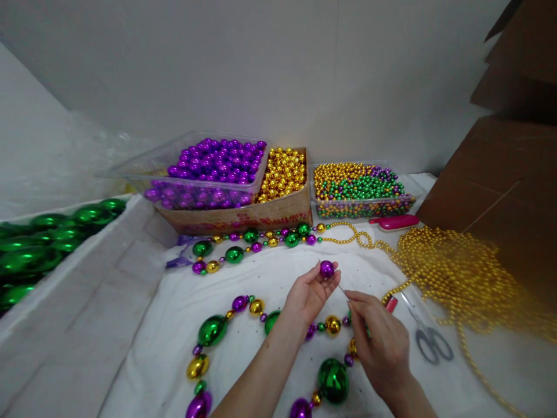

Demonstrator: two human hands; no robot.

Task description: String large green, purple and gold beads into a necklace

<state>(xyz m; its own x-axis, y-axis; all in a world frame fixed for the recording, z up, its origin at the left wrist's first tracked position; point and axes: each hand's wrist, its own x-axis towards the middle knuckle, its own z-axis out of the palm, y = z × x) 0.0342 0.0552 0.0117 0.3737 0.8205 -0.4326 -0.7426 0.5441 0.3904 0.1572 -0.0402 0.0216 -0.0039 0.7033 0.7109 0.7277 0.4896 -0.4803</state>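
Observation:
My left hand (310,293) pinches a shiny purple bead (326,269) at its fingertips, held just above the white cloth. My right hand (378,339) is closed in a pinch on a thin needle (343,291) whose tip points up toward the bead. Under both hands lies a partly strung necklace (226,325) of green, gold and purple beads, curving from the left round to the bottom. A second finished strand (252,241) lies farther back on the cloth.
Behind are a clear tub of purple beads (209,165), a cardboard box of gold beads (282,174) and a tray of small mixed beads (361,188). A heap of gold bead chain (456,273), scissors (429,339), a pink tool (394,222), green baubles (39,244) at left, cardboard (500,168) at right.

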